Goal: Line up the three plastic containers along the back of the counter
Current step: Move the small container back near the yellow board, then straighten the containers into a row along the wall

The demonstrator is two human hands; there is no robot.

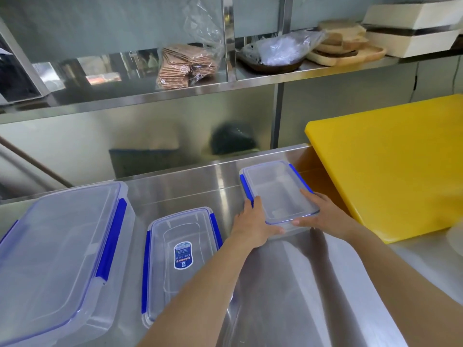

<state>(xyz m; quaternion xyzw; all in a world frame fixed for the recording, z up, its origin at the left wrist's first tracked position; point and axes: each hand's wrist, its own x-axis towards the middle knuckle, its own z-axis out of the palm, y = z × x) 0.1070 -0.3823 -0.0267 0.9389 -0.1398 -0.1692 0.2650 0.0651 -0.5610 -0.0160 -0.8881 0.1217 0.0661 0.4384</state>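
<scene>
Three clear plastic containers with blue clips sit on a steel counter (288, 284). The large container (57, 256) is at the left. The medium container (180, 256), with a blue label on its lid, lies in the middle. The small container (278, 191) is at the right, nearest the back wall. My left hand (253, 226) grips its near left corner and my right hand (323, 211) grips its near right corner, fingers over the lid edge.
A thick yellow cutting board (390, 166) lies just right of the small container. A steel backsplash rises behind the counter. The shelf above (175, 93) holds bagged brown packets, a dark bowl with plastic wrap, wooden boards and white boxes.
</scene>
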